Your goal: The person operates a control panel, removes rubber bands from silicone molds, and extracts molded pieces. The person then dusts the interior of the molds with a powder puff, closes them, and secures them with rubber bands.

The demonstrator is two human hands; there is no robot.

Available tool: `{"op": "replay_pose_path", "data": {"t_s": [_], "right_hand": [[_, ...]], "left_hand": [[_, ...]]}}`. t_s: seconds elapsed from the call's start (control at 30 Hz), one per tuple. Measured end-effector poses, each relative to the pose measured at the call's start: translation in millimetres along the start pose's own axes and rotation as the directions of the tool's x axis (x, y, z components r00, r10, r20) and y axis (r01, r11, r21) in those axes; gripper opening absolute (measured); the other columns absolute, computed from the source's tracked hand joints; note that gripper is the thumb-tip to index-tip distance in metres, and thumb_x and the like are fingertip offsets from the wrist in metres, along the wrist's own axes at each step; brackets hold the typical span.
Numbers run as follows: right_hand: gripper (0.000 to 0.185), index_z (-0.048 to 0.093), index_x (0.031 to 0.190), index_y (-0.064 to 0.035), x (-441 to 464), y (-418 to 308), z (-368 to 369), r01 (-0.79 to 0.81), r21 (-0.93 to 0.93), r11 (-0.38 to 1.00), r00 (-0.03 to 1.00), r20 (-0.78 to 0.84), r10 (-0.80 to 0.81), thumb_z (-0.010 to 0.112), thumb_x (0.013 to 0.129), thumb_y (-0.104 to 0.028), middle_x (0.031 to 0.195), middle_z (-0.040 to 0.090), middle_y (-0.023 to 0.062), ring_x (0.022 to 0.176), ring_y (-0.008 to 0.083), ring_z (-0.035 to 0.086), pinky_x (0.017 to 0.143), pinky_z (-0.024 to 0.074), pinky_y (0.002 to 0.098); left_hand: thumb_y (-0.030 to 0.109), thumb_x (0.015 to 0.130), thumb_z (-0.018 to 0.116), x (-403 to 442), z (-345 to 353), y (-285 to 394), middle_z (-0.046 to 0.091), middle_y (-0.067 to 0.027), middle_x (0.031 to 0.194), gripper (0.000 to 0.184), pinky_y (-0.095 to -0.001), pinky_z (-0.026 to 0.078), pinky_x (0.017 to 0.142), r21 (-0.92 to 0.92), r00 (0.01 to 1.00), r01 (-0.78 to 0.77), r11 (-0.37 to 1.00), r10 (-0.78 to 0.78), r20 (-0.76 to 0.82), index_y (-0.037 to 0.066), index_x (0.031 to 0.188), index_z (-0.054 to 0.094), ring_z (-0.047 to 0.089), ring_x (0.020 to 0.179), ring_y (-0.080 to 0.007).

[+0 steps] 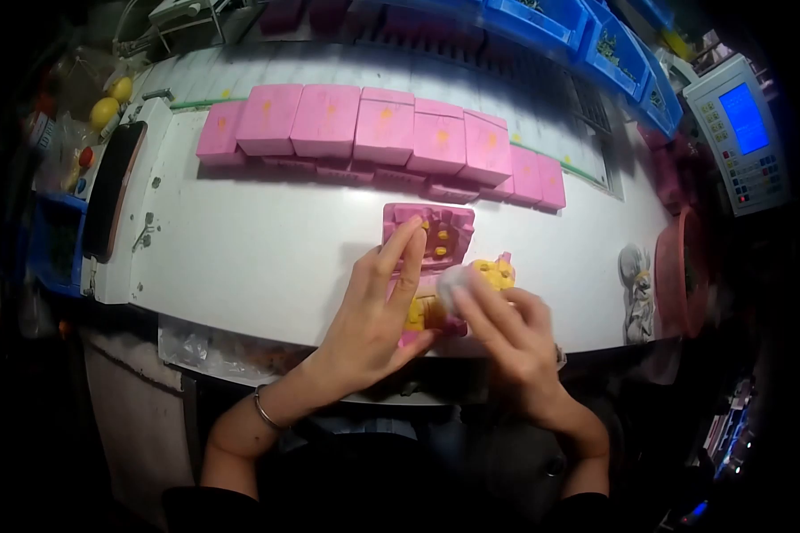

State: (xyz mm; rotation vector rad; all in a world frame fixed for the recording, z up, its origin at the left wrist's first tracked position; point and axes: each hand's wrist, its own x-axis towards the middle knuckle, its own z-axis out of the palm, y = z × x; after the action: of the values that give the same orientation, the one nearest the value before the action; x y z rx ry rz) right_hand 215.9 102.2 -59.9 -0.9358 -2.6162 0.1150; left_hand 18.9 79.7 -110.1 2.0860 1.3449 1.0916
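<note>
A pink hinged-looking mold lies open on the white table in front of me. Its upper half (462,213) shows small yellow parts in its cavity, and the lower half (457,330) has yellow in it too. My left hand (369,311) steadies the mold, fingers reaching over the upper half and thumb along the lower edge. Pinched in my right hand (520,346) is a whitish round pad (453,289), blurred by motion, over the lower half. A yellow-and-pink mold piece (496,272) sits just beyond the right hand, partly hidden.
Several pink blocks (329,120) stand in a row across the back. A phone (116,191) rests at the left. On the right are a keypad device (742,133), a reddish basin (680,275) and a crumpled grey cloth (636,293). Blue bins (613,53) hang at upper right.
</note>
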Motion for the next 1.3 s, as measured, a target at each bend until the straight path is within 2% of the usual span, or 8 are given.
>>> {"op": "replay_pose_path", "data": {"t_s": [0.1,0.23,0.73,0.83,0.97,1.07,1.17,1.3], "right_hand": [[0.048,0.060,0.117,-0.0029,-3,-9,22,0.084,-0.222,0.972,0.995,0.079,-0.068,0.058,0.070,-0.007,0.127,0.054,0.0098,0.091,0.0268,0.051,0.082,0.0424,0.0352],[0.047,0.059,0.118,-0.0036,1,-7,3,0.018,-0.026,1.000,0.991,0.130,-0.015,0.058,0.071,-0.008,0.126,0.054,0.0093,0.092,0.0266,0.050,0.081,0.0416,0.0365],[0.046,0.059,0.116,-0.0045,14,-17,14,0.155,-0.025,0.988,0.976,0.155,-0.150,0.058,0.070,-0.009,0.126,0.053,0.0065,0.090,0.0255,0.051,0.078,0.0413,0.0343],[0.048,0.059,0.116,-0.0052,16,-11,16,0.111,-0.015,0.994,0.993,0.044,-0.111,0.059,0.069,-0.009,0.127,0.052,0.0056,0.090,0.0249,0.051,0.078,0.0414,0.0337],[0.050,0.058,0.118,-0.0056,24,3,9,0.103,0.059,0.993,0.977,0.182,-0.113,0.061,0.068,-0.010,0.128,0.053,0.0060,0.088,0.0254,0.050,0.079,0.0413,0.0336],[0.050,0.057,0.119,-0.0042,36,12,7,0.035,-0.050,0.998,0.992,-0.120,-0.040,0.061,0.069,-0.007,0.127,0.053,0.0059,0.085,0.0252,0.050,0.079,0.0407,0.0335],[0.051,0.057,0.119,-0.0034,37,26,24,0.049,-0.118,0.992,0.996,0.080,-0.039,0.062,0.068,-0.008,0.125,0.056,0.0064,0.085,0.0248,0.050,0.080,0.0409,0.0328],[0.053,0.057,0.118,-0.0030,47,29,8,-0.005,0.055,0.998,1.000,0.002,0.005,0.064,0.065,-0.007,0.128,0.053,0.0064,0.082,0.0251,0.049,0.078,0.0417,0.0330]], "left_hand": [[0.011,0.066,0.076,0,-1,-1,0.017,-0.0195,0.146,0.103,-0.0419,0.034,0.100,0.001,1.000,-0.004,1.000,0.004,0.012,-0.003,0.144,0.012,0.035,0.119,-0.0388],[0.010,0.066,0.076,1,-2,-2,0.016,-0.0192,0.147,0.102,-0.0424,0.034,0.101,-0.010,1.000,-0.011,1.000,0.011,-0.008,-0.003,0.144,0.013,0.035,0.118,-0.0394],[0.002,0.062,0.074,-1,-7,-7,0.020,-0.0208,0.147,0.114,-0.0452,0.031,0.102,-0.139,0.999,0.006,0.990,-0.001,0.035,0.001,0.145,-0.004,0.035,0.118,-0.0424],[0.004,0.061,0.076,4,-8,-8,0.022,-0.0223,0.146,0.116,-0.0451,0.031,0.101,-0.142,1.000,-0.018,0.990,0.021,0.015,0.001,0.145,-0.004,0.035,0.120,-0.0424],[0.018,0.062,0.080,14,-15,-10,0.025,-0.0229,0.144,0.116,-0.0430,0.030,0.102,-0.104,0.993,0.089,0.991,-0.080,0.092,-0.002,0.144,0.001,0.035,0.123,-0.0417],[0.026,0.062,0.083,18,-16,-10,0.028,-0.0216,0.142,0.119,-0.0415,0.030,0.104,-0.059,0.993,0.096,0.994,-0.091,0.076,-0.005,0.143,0.002,0.036,0.124,-0.0401],[0.029,0.062,0.083,20,-17,-9,0.028,-0.0216,0.143,0.120,-0.0412,0.029,0.106,-0.058,0.970,0.180,0.982,-0.167,0.177,-0.008,0.142,0.002,0.036,0.125,-0.0391],[0.029,0.062,0.084,20,-18,-7,0.029,-0.0216,0.143,0.120,-0.0407,0.029,0.106,-0.094,0.975,0.174,0.980,-0.157,0.160,-0.007,0.142,0.001,0.036,0.125,-0.0382]]}}
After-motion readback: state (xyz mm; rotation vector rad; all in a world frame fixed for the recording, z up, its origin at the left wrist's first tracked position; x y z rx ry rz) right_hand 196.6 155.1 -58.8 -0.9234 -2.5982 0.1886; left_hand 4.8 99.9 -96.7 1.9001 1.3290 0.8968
